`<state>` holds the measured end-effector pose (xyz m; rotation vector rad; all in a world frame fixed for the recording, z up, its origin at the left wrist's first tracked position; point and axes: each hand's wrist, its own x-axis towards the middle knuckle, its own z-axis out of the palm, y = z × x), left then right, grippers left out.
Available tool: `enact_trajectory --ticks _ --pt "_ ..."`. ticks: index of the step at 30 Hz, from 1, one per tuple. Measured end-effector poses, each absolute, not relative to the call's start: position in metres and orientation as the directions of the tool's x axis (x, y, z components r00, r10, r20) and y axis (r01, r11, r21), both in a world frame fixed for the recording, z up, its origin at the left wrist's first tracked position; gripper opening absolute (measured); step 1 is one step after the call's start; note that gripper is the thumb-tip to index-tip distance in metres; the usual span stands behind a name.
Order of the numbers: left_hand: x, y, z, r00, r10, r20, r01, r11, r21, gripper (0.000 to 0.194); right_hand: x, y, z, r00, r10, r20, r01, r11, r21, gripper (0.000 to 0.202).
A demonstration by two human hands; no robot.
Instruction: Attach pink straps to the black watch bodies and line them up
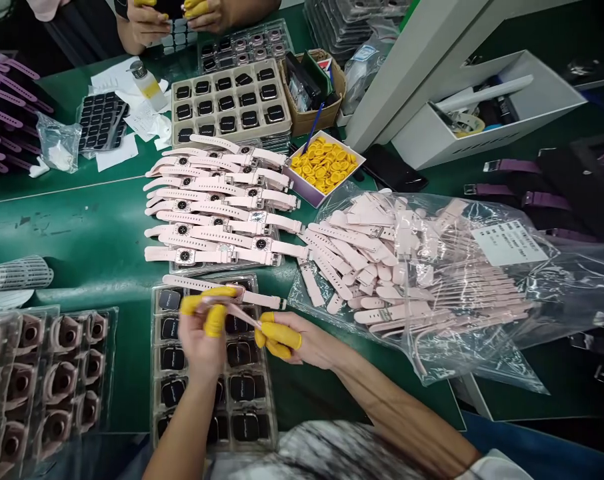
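My left hand (205, 330), with yellow covers on its fingertips, is closed on one end of a pale pink watch strap (245, 316). Yellow covers also show on my right hand (287, 338), which pinches the strap's other end. Both hands are above a tray of black square watch faces (243, 389). Just behind my fingers lies a pink-strapped watch (265, 300). Beyond it, many pink-strapped watches (217, 217) are in rows on stacked trays. An open clear bag (512, 320) of loose pink straps (352, 257) lies to the right.
A box of yellow finger covers (327, 165) stands behind the bag, near a cardboard box (315, 119) and a slanted grey post (407, 73). Trays with rolled pink pieces (57, 373) are at left. Another person's hands (175, 17) are at the top.
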<state>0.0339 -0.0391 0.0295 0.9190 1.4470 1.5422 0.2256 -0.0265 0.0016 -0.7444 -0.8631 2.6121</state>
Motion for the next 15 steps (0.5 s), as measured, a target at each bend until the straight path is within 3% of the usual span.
enact_trajectory --ticks 2,4,7,10,15 --pt "0.025 -0.035 0.033 -0.571 0.82 -0.046 -0.136 -0.039 0.99 0.021 0.23 -0.023 -0.002 -0.838 0.364 -0.407 -0.013 -0.758 -0.652 0.037" --pt "0.019 -0.035 0.034 -0.573 0.816 -0.08 -0.111 0.02 0.994 0.021 0.231 -0.022 -0.002 -0.779 0.471 -0.414 -0.061 -0.714 -0.698 0.036" --pt "0.023 -0.041 0.03 -0.212 0.965 -0.153 0.057 0.169 0.984 0.027 0.226 -0.025 0.003 -0.67 0.646 -0.365 -0.215 -0.64 -0.737 0.031" --pt "0.033 -0.049 0.023 0.163 0.981 -0.106 0.279 0.057 0.959 0.037 0.219 -0.032 0.008 -0.695 0.629 -0.349 -0.233 -0.656 -0.718 0.03" --pt "0.035 -0.05 0.02 0.334 0.942 0.014 0.375 -0.146 0.916 0.047 0.216 -0.037 0.009 -0.672 0.604 -0.429 -0.246 -0.728 -0.64 0.029"
